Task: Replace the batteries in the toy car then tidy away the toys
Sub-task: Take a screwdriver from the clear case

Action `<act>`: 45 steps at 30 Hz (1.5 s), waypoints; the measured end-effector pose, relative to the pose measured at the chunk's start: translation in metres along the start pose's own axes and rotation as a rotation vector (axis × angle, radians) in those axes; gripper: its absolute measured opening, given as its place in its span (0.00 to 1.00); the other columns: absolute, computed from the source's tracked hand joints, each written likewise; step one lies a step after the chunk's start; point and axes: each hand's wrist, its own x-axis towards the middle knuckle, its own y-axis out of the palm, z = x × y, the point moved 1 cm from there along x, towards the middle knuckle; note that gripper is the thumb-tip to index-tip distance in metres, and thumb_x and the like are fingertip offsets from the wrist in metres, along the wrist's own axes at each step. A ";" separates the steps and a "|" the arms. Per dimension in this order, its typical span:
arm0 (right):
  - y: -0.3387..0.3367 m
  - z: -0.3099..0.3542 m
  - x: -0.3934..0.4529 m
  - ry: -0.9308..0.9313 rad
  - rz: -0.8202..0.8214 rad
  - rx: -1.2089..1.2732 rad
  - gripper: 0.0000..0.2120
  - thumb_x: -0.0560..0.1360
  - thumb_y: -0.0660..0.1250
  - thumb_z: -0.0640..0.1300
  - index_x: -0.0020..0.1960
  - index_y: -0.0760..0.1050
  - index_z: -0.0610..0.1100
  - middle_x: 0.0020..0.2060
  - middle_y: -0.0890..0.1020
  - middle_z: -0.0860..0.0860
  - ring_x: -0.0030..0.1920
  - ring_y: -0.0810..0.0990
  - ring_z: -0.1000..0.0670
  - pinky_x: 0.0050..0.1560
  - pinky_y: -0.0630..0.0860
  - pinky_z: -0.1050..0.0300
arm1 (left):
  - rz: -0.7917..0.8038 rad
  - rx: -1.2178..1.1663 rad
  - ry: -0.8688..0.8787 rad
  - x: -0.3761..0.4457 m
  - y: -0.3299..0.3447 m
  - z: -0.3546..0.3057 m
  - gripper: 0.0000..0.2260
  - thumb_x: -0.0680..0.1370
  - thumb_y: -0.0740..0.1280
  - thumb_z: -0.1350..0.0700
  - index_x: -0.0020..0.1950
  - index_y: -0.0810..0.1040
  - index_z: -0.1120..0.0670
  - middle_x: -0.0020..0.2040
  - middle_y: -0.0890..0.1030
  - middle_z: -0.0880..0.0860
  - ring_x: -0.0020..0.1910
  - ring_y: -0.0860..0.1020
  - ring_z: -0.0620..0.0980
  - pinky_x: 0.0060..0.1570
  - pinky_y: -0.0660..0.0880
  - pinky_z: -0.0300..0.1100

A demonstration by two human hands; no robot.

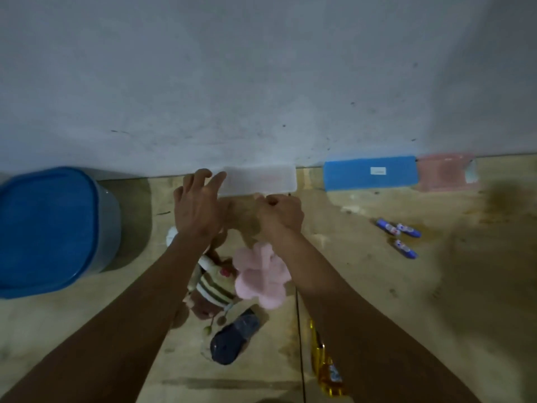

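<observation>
Lying nearest on the floor (377, 286) are a gold object (327, 370), too blurred to name, and a dark blue slipper (232, 338). Beyond them, a striped stuffed doll (213, 286) is lying under the arms, and a pink plush toy (261, 274) is hanging below the right wrist. The right hand (280, 212) is making a closed fist, but what it is gripping I cannot tell. The left hand (197, 205) is spreading open, fingers reaching toward a clear plastic box (261, 180) at the wall (261, 82). Three blue batteries (399, 232) are lying at the right, well apart from the hands. A blue-lidded container (49, 228) is standing at the left.
</observation>
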 end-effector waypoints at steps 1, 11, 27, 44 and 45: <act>0.010 0.003 0.002 0.083 -0.014 0.107 0.15 0.74 0.72 0.52 0.46 0.84 0.39 0.44 0.86 0.43 0.46 0.85 0.44 0.53 0.82 0.49 | 0.010 0.005 0.026 0.004 0.003 0.005 0.25 0.74 0.73 0.55 0.72 0.75 0.51 0.69 0.73 0.57 0.68 0.69 0.62 0.63 0.67 0.57; 0.052 0.007 0.010 0.392 -0.096 0.665 0.14 0.76 0.72 0.49 0.46 0.79 0.37 0.37 0.83 0.43 0.28 0.79 0.52 0.30 0.77 0.60 | -0.069 0.058 0.211 0.023 0.017 0.022 0.22 0.72 0.75 0.52 0.65 0.80 0.56 0.65 0.78 0.57 0.63 0.73 0.62 0.56 0.72 0.58; 0.032 0.025 -0.006 0.277 -0.028 0.699 0.12 0.74 0.76 0.46 0.41 0.78 0.38 0.31 0.82 0.46 0.27 0.79 0.53 0.29 0.77 0.59 | -0.119 0.052 0.211 0.023 0.017 0.021 0.27 0.70 0.76 0.55 0.68 0.76 0.55 0.64 0.78 0.57 0.63 0.74 0.61 0.56 0.71 0.56; 0.007 0.062 0.019 0.253 0.152 0.606 0.09 0.77 0.72 0.41 0.52 0.79 0.34 0.34 0.82 0.44 0.27 0.79 0.54 0.25 0.75 0.64 | -0.185 0.093 0.222 0.006 0.009 0.040 0.42 0.68 0.79 0.44 0.78 0.62 0.44 0.73 0.67 0.60 0.67 0.68 0.62 0.55 0.73 0.59; 0.007 0.063 0.021 0.256 0.159 0.603 0.09 0.77 0.72 0.40 0.53 0.79 0.34 0.33 0.82 0.44 0.27 0.79 0.54 0.25 0.75 0.64 | -0.178 0.095 0.225 0.006 0.008 0.040 0.42 0.68 0.79 0.43 0.78 0.62 0.44 0.73 0.67 0.60 0.67 0.68 0.62 0.55 0.73 0.59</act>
